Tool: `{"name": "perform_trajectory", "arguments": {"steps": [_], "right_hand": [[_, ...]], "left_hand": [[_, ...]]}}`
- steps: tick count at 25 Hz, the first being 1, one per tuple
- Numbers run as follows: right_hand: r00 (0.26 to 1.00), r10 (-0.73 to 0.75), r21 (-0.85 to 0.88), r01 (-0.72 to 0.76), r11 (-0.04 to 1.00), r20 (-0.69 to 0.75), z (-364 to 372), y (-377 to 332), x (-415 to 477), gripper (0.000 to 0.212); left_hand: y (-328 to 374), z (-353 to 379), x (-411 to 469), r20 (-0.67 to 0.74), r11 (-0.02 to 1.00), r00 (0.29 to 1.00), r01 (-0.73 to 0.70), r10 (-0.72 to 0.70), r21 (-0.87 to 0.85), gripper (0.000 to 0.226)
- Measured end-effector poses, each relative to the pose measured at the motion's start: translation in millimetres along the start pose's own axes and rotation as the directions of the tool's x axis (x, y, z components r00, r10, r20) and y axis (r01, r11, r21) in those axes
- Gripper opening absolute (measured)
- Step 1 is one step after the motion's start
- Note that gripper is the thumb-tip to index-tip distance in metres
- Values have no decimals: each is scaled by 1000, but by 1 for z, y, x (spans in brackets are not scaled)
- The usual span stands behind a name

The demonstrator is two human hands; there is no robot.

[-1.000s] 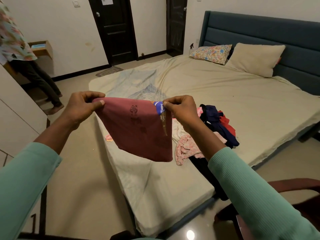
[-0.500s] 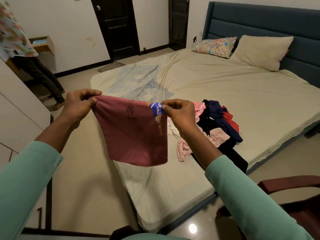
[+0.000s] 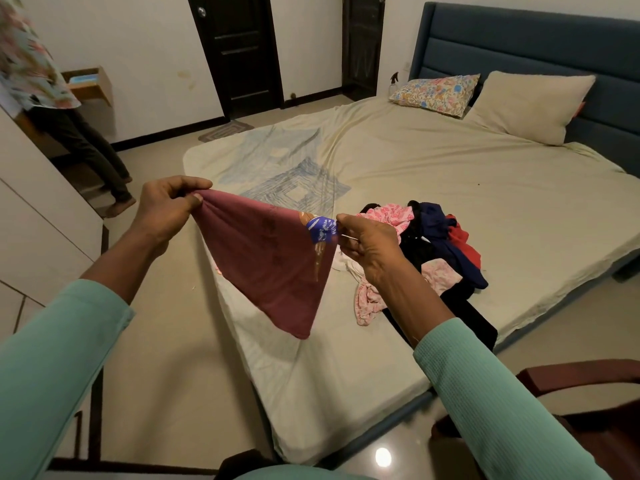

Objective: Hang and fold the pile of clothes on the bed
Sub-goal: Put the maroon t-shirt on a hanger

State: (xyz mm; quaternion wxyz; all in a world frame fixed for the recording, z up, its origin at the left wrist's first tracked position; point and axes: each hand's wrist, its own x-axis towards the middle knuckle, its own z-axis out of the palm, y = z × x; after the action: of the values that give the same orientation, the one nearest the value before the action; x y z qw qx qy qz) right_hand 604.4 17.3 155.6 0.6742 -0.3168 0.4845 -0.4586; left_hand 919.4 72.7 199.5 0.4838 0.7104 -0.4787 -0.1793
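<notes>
Maroon soft-knit garment with a blue printed patch at one corner is held up over the near-left part of the beige-sheeted bed. It's stretched between both hands and sags down to a point. Looks to me like the folding step on this one piece, while the mixed pile of pink, navy, red and black clothes sits just right of it by the bed's near edge, not sorted yet. Left hand has thumb and curled fingers clamped on the left top corner. Right hand pinches the corner at the blue patch, fingers curled in, a bit lower than the left. Both forearms reach forward and slightly inward. Next move probably wants the two corners brought together, or the thing laid flat on the sheet first, with the edges kept lined up since it's floppy.
</notes>
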Motion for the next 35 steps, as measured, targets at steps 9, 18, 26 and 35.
{"name": "perform_trajectory", "arguments": {"steps": [9, 18, 26, 35], "right_hand": [[865, -425, -677, 483, 555, 269, -29, -1, 3, 30], [829, -522, -830, 426, 359, 200, -35, 19, 7, 15], [969, -122, -493, 216, 842, 216, -35, 0, 17, 7], [999, -17, -342, 0, 940, -48, 44, 25, 127, 15]], "left_hand": [[-24, 13, -6, 207, 987, 978, -2, -31, 159, 45], [-22, 18, -11, 191, 783, 951, -308, 242, 540, 20], [-39, -1, -9, 356, 975, 912, 151, -202, 166, 11], [-92, 35, 66, 290, 894, 876, 432, -384, -119, 19]]}}
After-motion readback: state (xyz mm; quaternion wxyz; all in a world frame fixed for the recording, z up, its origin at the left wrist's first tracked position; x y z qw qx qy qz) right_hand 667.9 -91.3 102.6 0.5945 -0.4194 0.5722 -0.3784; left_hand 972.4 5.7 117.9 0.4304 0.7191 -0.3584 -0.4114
